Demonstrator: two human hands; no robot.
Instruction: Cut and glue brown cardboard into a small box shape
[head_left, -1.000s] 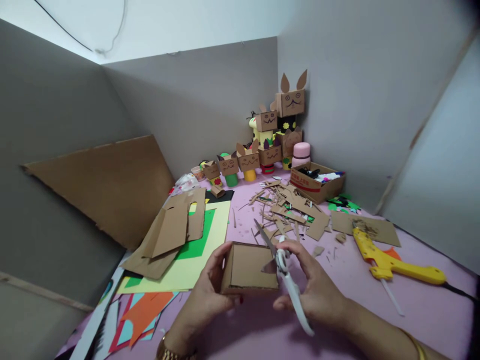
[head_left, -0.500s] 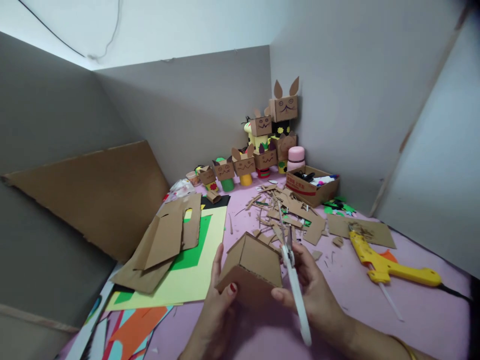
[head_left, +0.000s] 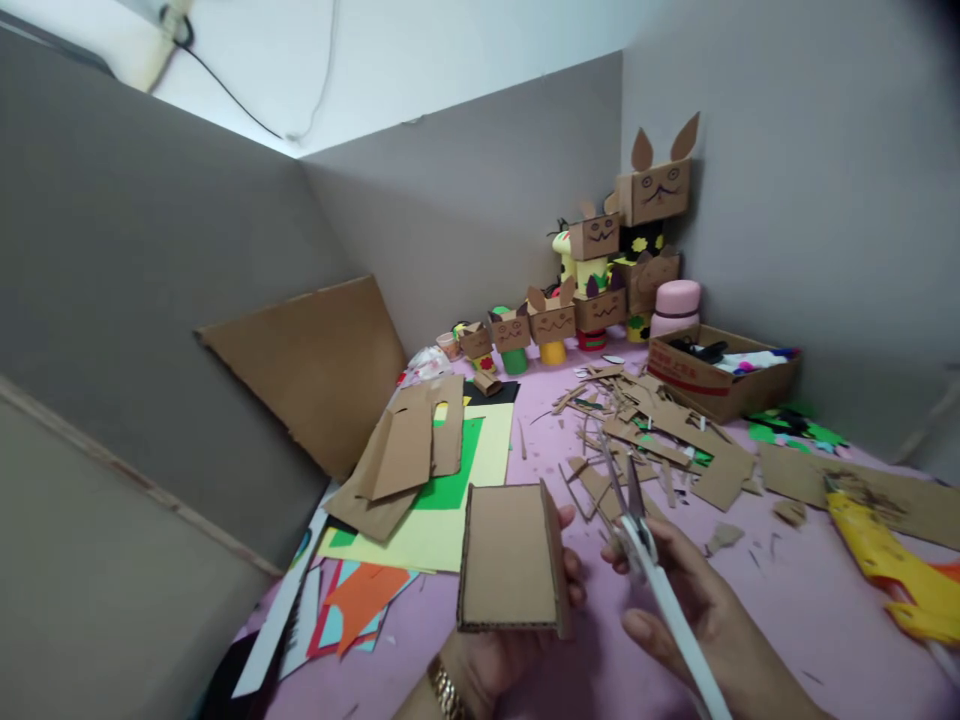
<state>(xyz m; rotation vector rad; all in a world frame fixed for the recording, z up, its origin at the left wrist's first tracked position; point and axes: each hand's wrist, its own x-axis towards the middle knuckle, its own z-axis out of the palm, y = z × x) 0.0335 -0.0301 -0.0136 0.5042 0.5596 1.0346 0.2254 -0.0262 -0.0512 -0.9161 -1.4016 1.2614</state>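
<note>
Cardboard box (head_left: 507,558), long axis pointing forward, clamped in left grip (head_left: 498,662), scissors (head_left: 669,603), tips forward-left, clamped in right grip (head_left: 714,618)

Small box (head_left: 510,555) is matt brown cardboard, smooth on its upper face, with rough corrugated cut edges; scissors (head_left: 670,600) show 2 grey metal blades and smooth white handles, apparently plastic. Glue gun (head_left: 877,550) is yellow plastic with a slight sheen; wristband (head_left: 445,688) is glossy gold-toned metal. Orange sheet (head_left: 367,600) is matt paper; offcuts (head_left: 724,475) are matt, ragged-edged cardboard.
</note>
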